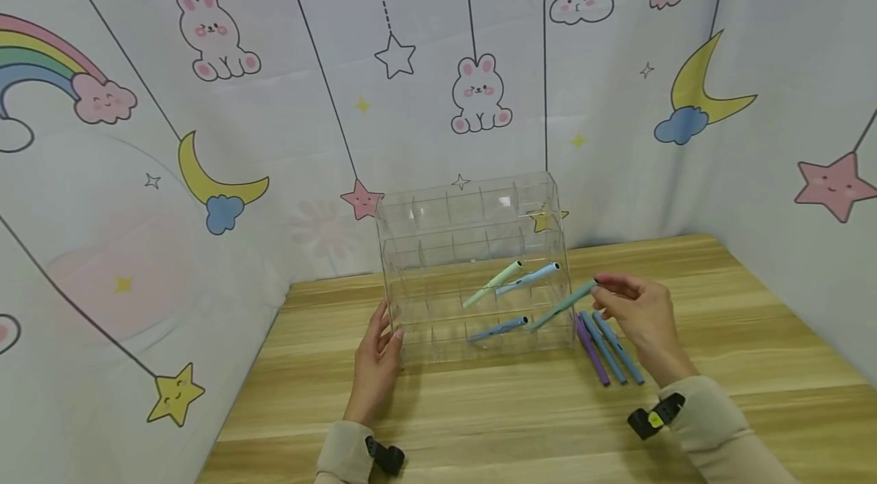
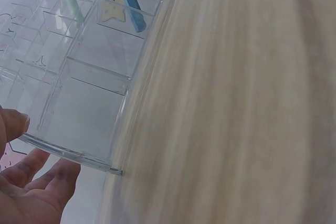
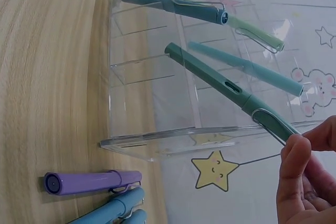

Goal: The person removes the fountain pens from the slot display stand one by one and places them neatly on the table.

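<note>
A clear acrylic pen rack [image 1: 452, 332] with several stepped compartments stands on the table. My left hand [image 1: 378, 358] grips its left side panel, thumb on one face and fingers on the other, as the left wrist view shows. Between thumb and fingertips, my right hand [image 3: 307, 179] pinches a green fountain pen [image 3: 210, 80] by its clip end. That pen slants down over the rack's right part, its lower end at the bottom row. A darker blue pen [image 1: 500, 329] leans in the bottom row. Higher up lean a pale green pen [image 1: 492, 284] and a light blue pen [image 1: 527, 279].
Right of the rack, below my right hand, a purple pen [image 1: 593, 351] and two blue pens, one nearest the purple [image 1: 604, 348] and one outermost [image 1: 619, 348], lie side by side. A patterned cloth [image 1: 308, 126] hangs behind the wooden table [image 1: 493, 415].
</note>
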Demonstrator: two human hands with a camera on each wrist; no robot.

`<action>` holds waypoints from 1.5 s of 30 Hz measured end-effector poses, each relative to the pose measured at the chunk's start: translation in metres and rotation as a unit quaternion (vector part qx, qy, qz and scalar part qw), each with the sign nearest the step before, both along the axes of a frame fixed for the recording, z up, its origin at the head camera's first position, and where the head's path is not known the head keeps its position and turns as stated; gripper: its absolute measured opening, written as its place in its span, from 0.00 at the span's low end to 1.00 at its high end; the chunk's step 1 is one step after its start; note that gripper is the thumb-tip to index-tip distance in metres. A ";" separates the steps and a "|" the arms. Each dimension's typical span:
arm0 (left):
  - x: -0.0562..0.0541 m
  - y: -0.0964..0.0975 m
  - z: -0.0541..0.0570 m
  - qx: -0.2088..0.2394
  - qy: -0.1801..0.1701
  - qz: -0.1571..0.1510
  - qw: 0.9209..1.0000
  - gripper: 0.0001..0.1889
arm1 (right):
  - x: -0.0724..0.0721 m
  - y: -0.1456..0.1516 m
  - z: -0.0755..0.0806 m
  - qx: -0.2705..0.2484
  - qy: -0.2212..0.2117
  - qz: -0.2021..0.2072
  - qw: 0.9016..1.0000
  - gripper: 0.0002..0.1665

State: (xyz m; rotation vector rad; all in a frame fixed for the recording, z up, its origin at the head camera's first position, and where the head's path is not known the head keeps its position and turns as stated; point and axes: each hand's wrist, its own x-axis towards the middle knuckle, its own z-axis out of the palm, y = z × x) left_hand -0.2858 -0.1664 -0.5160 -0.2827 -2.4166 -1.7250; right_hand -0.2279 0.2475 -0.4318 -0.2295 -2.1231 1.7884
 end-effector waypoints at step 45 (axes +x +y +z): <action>-0.001 -0.001 -0.001 0.006 0.001 -0.002 1.000 0.34 | 0.008 0.026 0.005 -0.026 0.004 -0.013 1.000 0.14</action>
